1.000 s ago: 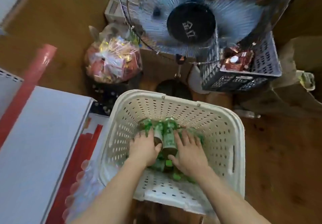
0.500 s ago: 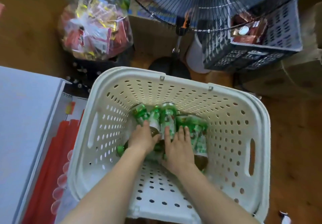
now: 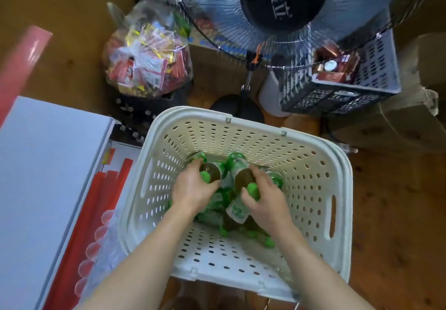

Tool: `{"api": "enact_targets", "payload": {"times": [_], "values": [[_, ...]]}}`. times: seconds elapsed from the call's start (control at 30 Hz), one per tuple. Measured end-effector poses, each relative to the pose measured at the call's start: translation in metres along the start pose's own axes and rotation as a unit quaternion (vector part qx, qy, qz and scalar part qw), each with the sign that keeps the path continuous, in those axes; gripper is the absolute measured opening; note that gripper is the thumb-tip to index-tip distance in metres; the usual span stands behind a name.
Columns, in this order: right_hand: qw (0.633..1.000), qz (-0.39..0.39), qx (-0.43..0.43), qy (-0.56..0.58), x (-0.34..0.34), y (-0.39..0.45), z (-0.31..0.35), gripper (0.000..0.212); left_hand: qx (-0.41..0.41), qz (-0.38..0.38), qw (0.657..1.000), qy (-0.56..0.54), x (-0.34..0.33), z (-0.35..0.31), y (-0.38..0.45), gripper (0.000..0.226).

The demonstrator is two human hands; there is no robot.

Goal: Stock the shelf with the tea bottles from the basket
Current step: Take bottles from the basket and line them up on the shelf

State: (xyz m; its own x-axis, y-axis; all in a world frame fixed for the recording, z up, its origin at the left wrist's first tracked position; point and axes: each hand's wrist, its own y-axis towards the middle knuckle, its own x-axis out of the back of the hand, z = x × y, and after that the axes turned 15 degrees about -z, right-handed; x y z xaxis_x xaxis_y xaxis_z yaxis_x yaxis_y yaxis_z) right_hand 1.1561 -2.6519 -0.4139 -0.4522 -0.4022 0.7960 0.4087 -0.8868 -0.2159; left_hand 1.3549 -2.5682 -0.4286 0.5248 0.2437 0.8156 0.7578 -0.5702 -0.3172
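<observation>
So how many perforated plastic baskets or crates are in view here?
2: the white basket in front of the person, holding tea bottles, and a grey crate beyond it on the right, behind the fan.

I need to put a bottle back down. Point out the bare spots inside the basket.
Bare floor of the white basket lies along the near wall and by the right wall's handle slot. Crowded: tea bottles fill the middle, under the left hand and right hand.

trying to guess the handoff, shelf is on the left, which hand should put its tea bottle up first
Left, probably. The left hand already grips a tea bottle and sits nearer the white shelf beside the basket. The right hand holds another bottle farther away.
</observation>
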Motion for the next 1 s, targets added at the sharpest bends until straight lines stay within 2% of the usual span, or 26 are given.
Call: {"api": "enact_targets", "payload": {"times": [0.2,0.3,0.4,0.57,0.67,0.8,0.9,1.0], "values": [[0.992,-0.12,0.014,0.025,0.065,0.018,0.043,0.047,-0.058,-0.031,0.99,-0.123,0.058,-0.021,-0.012,0.054],[0.984,-0.163,0.036,0.065,0.098,0.023,0.064,0.04,-0.087,-0.021,0.978,-0.187,0.093,-0.031,-0.022,0.043],[0.976,-0.184,0.065,0.096,0.128,0.028,0.091,0.051,-0.08,-0.016,0.957,-0.277,0.127,-0.043,-0.033,0.046],[0.963,-0.198,0.139,0.119,0.188,0.022,0.162,0.079,-0.135,-0.083,0.931,-0.329,0.193,-0.075,-0.061,0.032],[0.957,-0.209,0.187,0.075,0.219,0.018,0.207,0.073,-0.157,-0.121,0.921,-0.336,0.23,-0.091,-0.075,0.036],[0.939,-0.204,0.276,-0.008,0.247,0.005,0.262,0.08,-0.171,-0.185,0.905,-0.344,0.28,-0.101,-0.101,0.038],[0.918,-0.207,0.338,-0.019,0.261,-0.01,0.297,0.083,-0.171,-0.249,0.894,-0.331,0.313,-0.102,-0.124,0.037],[0.899,-0.191,0.394,-0.004,0.274,-0.029,0.334,0.077,-0.163,-0.314,0.884,-0.307,0.345,-0.1,-0.151,0.021]]}}
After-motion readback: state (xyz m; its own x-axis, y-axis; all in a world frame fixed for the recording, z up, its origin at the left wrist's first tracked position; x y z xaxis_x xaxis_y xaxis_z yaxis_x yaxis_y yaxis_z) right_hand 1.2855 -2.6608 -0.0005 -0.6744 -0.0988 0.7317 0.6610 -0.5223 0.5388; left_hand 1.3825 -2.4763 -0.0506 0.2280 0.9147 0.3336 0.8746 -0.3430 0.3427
